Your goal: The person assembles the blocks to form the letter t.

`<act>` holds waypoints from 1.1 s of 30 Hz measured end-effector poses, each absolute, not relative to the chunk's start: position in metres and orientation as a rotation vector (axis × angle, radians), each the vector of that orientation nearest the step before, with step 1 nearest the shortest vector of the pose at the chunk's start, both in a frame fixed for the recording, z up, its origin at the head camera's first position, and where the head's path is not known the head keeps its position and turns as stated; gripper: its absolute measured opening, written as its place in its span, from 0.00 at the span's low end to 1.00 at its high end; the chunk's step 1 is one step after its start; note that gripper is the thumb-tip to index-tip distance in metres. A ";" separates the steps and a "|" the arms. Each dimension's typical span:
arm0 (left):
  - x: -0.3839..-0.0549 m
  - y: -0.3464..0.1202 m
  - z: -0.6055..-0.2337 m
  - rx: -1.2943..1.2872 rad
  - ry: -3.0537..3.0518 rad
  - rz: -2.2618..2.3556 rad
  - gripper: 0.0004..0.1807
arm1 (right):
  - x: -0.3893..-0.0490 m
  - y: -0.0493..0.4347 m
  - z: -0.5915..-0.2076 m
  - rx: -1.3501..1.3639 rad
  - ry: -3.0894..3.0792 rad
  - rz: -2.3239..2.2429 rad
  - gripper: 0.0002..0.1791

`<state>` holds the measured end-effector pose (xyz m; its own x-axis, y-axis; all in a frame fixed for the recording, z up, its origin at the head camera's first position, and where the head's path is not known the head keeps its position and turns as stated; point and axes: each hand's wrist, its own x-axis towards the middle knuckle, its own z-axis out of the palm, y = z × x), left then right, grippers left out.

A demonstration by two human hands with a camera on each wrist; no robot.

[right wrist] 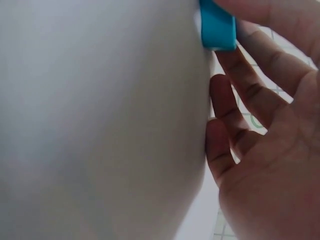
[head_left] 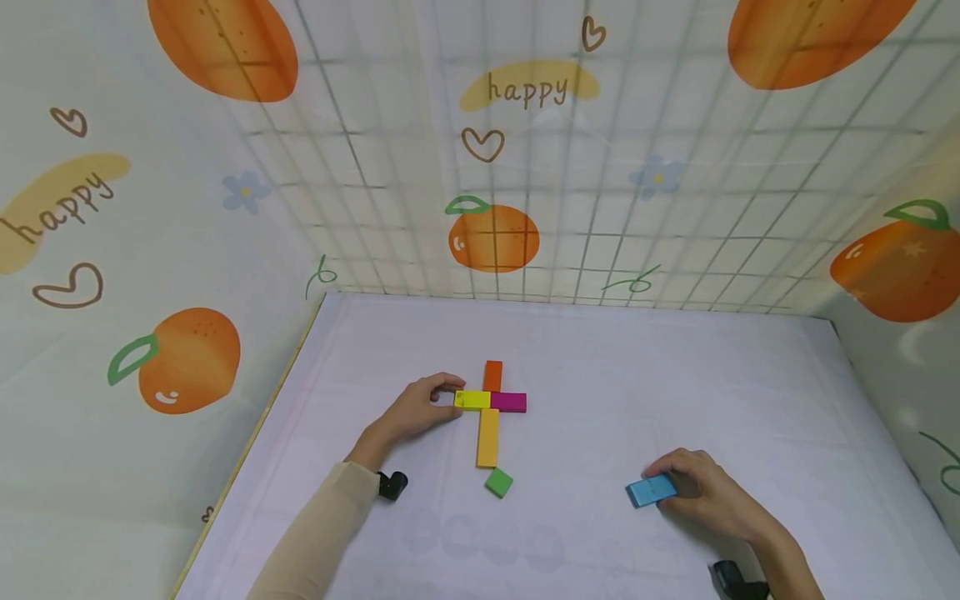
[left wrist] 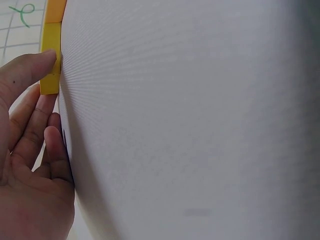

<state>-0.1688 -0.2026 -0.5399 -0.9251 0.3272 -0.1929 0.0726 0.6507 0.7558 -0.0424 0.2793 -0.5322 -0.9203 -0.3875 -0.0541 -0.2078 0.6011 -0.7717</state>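
On the white table, my left hand [head_left: 412,408] pinches the left end of a yellow block [head_left: 472,401]. A magenta block [head_left: 508,402] continues from its right end. Above their meeting point stands an orange block [head_left: 492,376]; below it an amber block [head_left: 488,437] runs toward me, making a cross shape. A green square block [head_left: 498,482] lies turned at an angle by the amber block's lower end. To the right, my right hand [head_left: 708,492] grips a blue block [head_left: 651,491] between thumb and fingers. The right wrist view shows the blue block [right wrist: 218,26] close to the table surface.
The white tabletop [head_left: 600,367] ends at a back wall hung with a fruit-print cloth [head_left: 405,167] over a grid. Similar cloth covers the left and right sides. Black wrist devices show at the left wrist [head_left: 393,485] and the right wrist [head_left: 738,581].
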 end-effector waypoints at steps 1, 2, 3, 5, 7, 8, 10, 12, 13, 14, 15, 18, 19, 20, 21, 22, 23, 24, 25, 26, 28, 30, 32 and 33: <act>-0.169 -0.203 -0.540 0.320 2.559 1.152 0.23 | -0.042 0.279 -0.532 -0.499 2.615 -1.216 0.25; -0.169 -0.203 -0.540 0.321 2.558 1.153 0.23 | -0.042 0.279 -0.532 -0.505 2.618 -1.215 0.25; -0.169 -0.203 -0.540 0.322 2.558 1.153 0.23 | -0.042 0.279 -0.532 -0.509 2.620 -1.213 0.25; -0.169 -0.203 -0.540 0.324 2.558 1.156 0.23 | -0.041 0.279 -0.532 -0.513 2.623 -1.212 0.25; -0.169 -0.203 -0.540 0.324 2.560 1.156 0.23 | -0.041 0.278 -0.532 -0.502 2.628 -1.206 0.24; -0.169 -0.204 -0.541 0.326 2.560 1.156 0.23 | -0.041 0.278 -0.531 -0.495 2.632 -1.201 0.24; -0.169 -0.204 -0.541 0.323 2.561 1.156 0.23 | -0.040 0.277 -0.531 -0.485 2.639 -1.196 0.24; -0.169 -0.204 -0.541 0.319 2.564 1.151 0.23 | -0.040 0.275 -0.531 -0.492 2.647 -1.199 0.23; -0.169 -0.204 -0.541 0.317 2.564 1.150 0.23 | -0.040 0.274 -0.531 -0.507 2.651 -1.208 0.23; -0.169 -0.204 -0.541 0.318 2.564 1.151 0.23 | -0.040 0.273 -0.531 -0.523 2.655 -1.214 0.23; -0.169 -0.203 -0.541 0.316 2.564 1.151 0.23 | -0.039 0.272 -0.531 -0.525 2.657 -1.215 0.23; -0.169 -0.203 -0.540 0.314 2.565 1.150 0.23 | -0.039 0.267 -0.531 -0.553 2.669 -1.219 0.24; -0.168 -0.203 -0.540 0.314 2.565 1.151 0.24 | -0.040 0.266 -0.531 -0.560 2.672 -1.220 0.24; -0.168 -0.203 -0.540 0.314 2.565 1.153 0.24 | -0.040 0.264 -0.531 -0.561 2.679 -1.214 0.24; -0.168 -0.203 -0.540 0.311 2.566 1.150 0.24 | -0.040 0.262 -0.531 -0.566 2.685 -1.213 0.24; -0.168 -0.203 -0.540 0.311 2.567 1.150 0.24 | -0.041 0.260 -0.531 -0.587 2.689 -1.223 0.25; -0.169 -0.203 -0.540 0.312 2.569 1.149 0.24 | -0.041 0.259 -0.532 -0.601 2.692 -1.228 0.25; -0.169 -0.203 -0.541 0.316 2.570 1.151 0.24 | -0.042 0.257 -0.532 -0.611 2.692 -1.235 0.25; -0.169 -0.203 -0.541 0.320 2.570 1.153 0.24 | -0.042 0.255 -0.532 -0.618 2.691 -1.243 0.25; -0.169 -0.203 -0.541 0.322 2.570 1.154 0.24 | -0.042 0.253 -0.532 -0.620 2.691 -1.245 0.26; -0.169 -0.203 -0.542 0.326 2.572 1.155 0.24 | -0.043 0.250 -0.532 -0.618 2.679 -1.255 0.26; -0.170 -0.204 -0.542 0.329 2.570 1.159 0.24 | -0.043 0.246 -0.532 -0.609 2.677 -1.255 0.26; -0.170 -0.204 -0.542 0.329 2.568 1.161 0.24 | -0.044 0.242 -0.531 -0.613 2.672 -1.260 0.25; -0.170 -0.204 -0.542 0.330 2.568 1.161 0.24 | -0.044 0.240 -0.531 -0.615 2.669 -1.264 0.25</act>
<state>-0.1699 -0.2037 -0.5418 -0.9275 0.3286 -0.1783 0.0833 0.6465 0.7583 -0.0442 0.2399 -0.5314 -0.9094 -0.4116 0.0599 -0.3072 0.5673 -0.7641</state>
